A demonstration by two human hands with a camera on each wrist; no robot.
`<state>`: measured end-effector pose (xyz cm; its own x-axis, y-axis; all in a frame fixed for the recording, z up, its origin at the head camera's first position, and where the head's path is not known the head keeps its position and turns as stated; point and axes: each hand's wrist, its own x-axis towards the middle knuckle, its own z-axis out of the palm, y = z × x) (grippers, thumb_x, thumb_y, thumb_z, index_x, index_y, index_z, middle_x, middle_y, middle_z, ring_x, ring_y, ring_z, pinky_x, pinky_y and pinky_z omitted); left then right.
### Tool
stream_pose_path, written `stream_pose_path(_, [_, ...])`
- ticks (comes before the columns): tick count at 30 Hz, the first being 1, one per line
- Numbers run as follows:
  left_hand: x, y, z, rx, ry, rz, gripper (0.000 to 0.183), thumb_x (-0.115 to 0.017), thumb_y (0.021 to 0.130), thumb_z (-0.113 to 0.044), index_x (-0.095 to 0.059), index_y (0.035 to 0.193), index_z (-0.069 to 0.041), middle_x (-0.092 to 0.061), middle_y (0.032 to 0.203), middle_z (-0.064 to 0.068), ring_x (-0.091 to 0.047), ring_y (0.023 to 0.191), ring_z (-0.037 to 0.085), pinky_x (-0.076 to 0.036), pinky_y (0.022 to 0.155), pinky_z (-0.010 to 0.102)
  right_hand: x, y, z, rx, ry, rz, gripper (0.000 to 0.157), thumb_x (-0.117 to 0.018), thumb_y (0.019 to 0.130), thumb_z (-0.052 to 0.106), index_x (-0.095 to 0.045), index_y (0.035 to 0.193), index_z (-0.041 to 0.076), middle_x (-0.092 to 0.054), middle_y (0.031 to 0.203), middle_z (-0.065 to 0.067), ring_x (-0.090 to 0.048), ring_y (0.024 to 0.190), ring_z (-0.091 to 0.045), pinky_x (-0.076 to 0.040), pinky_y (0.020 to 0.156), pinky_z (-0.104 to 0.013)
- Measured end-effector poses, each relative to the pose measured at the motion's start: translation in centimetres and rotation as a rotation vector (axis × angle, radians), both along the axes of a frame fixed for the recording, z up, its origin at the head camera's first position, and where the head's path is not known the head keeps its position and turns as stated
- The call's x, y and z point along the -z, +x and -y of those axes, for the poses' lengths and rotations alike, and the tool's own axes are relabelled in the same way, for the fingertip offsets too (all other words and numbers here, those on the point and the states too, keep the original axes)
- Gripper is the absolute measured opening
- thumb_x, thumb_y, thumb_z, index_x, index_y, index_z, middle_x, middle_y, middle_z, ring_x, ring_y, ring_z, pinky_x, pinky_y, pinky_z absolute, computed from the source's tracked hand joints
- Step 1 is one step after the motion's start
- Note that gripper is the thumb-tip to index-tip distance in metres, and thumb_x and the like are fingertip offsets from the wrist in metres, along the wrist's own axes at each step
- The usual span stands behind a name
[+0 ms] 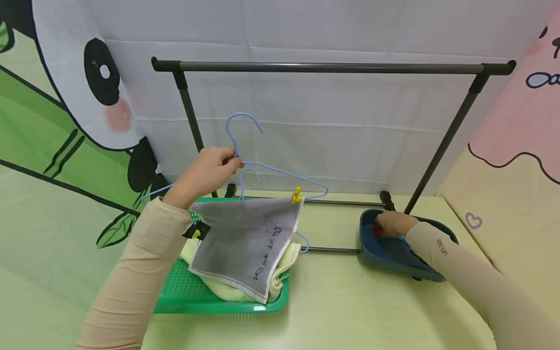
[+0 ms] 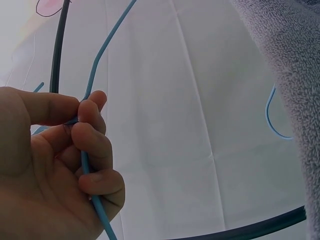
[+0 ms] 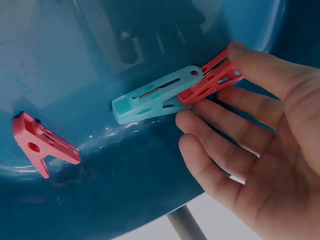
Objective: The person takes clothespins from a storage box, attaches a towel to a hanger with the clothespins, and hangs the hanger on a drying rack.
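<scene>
My left hand (image 1: 209, 172) pinches a light blue wire hanger (image 1: 284, 170) just below its hook, also seen in the left wrist view as a blue wire (image 2: 99, 60). From the hanger hangs a grey towel (image 1: 245, 238) with dark lettering, a yellow clothespin (image 1: 296, 195) at its upper right corner. My right hand (image 1: 395, 224) reaches into a dark blue basin (image 1: 372, 262). In the right wrist view its thumb and index finger lie on either side of a red clothespin (image 3: 215, 77). A teal clothespin (image 3: 150, 97) overlaps that one, and another red clothespin (image 3: 42, 142) lies apart.
A green basket (image 1: 175, 287) holds pale yellow cloth (image 1: 225, 290) beneath the towel. A second blue hanger (image 1: 250, 171) shows behind the towel. A dark metal rack (image 1: 332, 68) stands behind, its right leg (image 1: 446, 143) rising near the basin. Printed curtains surround the table.
</scene>
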<state>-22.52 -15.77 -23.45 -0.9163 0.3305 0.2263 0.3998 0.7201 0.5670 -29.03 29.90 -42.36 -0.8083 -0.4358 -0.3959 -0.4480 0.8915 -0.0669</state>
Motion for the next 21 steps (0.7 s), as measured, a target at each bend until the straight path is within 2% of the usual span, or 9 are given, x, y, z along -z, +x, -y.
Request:
stream_pose_path(5, [0.2, -0.2, 0.0, 0.003, 0.0, 0.017, 0.031, -0.042, 0.101, -0.019, -0.049, 0.073, -0.006, -0.065, 0.096, 0.009, -0.033, 0.05, 0.017, -0.03, 0.047, 0.029, 0.3, 0.1, 0.2, -0.058, 0.008, -0.033, 0.01, -0.069, 0.086, 0.013, -0.061, 0.082, 0.009, -0.056, 0.073, 0.001, -0.053, 0.064, -0.015, -0.047, 0.06, -0.034])
stream_pose_path(9, [0.3, -0.2, 0.0, 0.01, -0.002, 0.027, 0.032, -0.043, 0.101, -0.021, -0.048, 0.073, -0.007, -0.06, 0.085, 0.008, -0.032, 0.049, 0.016, -0.03, 0.045, 0.028, 0.5, -0.2, 0.6, -0.107, 0.021, -0.06, 0.013, -0.07, 0.086, 0.017, -0.06, 0.081, 0.009, -0.055, 0.072, 0.002, -0.052, 0.063, -0.014, -0.046, 0.06, -0.033])
stream_pose_path(13, [0.3, -0.1, 0.0, 0.014, 0.0, 0.021, 0.031, -0.043, 0.101, -0.021, -0.047, 0.073, -0.007, -0.051, 0.072, 0.008, -0.031, 0.048, 0.015, -0.03, 0.045, 0.029, 0.6, -0.2, 1.0, -0.114, 0.032, -0.052, 0.015, -0.071, 0.086, 0.018, -0.059, 0.081, 0.011, -0.054, 0.072, 0.002, -0.052, 0.063, -0.014, -0.045, 0.06, -0.033])
stream_pose_path(21, [0.3, 0.0, -0.2, 0.017, 0.005, -0.021, 0.031, -0.043, 0.101, -0.02, -0.051, 0.073, -0.008, -0.051, 0.069, 0.007, -0.032, 0.049, 0.017, -0.03, 0.046, 0.029, 0.9, -0.5, 1.6, -0.131, 0.042, -0.039, 0.017, -0.071, 0.085, 0.013, -0.056, 0.077, 0.013, -0.053, 0.071, 0.003, -0.049, 0.063, -0.014, -0.044, 0.061, -0.033])
